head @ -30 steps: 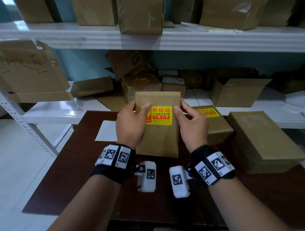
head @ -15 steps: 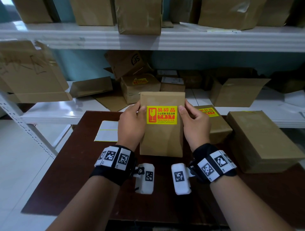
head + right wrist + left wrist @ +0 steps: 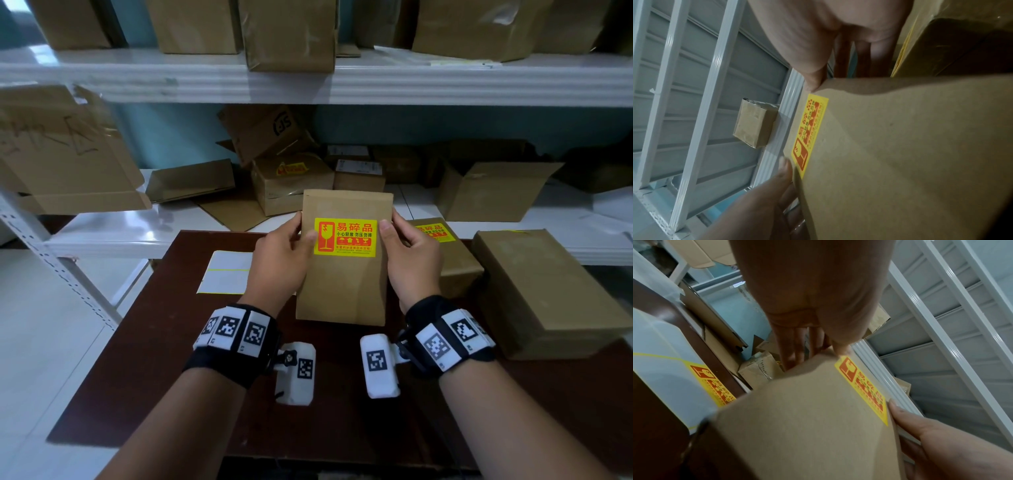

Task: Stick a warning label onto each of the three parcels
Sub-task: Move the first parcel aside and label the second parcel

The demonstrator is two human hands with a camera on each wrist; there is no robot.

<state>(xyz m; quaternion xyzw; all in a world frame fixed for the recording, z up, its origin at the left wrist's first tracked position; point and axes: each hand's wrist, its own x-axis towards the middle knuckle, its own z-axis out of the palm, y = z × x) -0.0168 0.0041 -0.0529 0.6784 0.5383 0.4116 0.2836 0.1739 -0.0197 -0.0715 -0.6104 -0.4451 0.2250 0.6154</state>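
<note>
Behind the held parcel (image 3: 343, 284), the fingers of the left hand (image 3: 279, 262) and right hand (image 3: 411, 263) are hidden in the head view — only thumbs show on its front. The small print on its warning label (image 3: 345, 237) is too fine to read. Right of the held parcel, the second labelled parcel (image 3: 455, 260) is partly covered by the right hand, and its label (image 3: 435, 232) is part hidden. Left of it, the label sheet (image 3: 227, 277) is partly hidden by the left hand — its far edge is out of sight.
</note>
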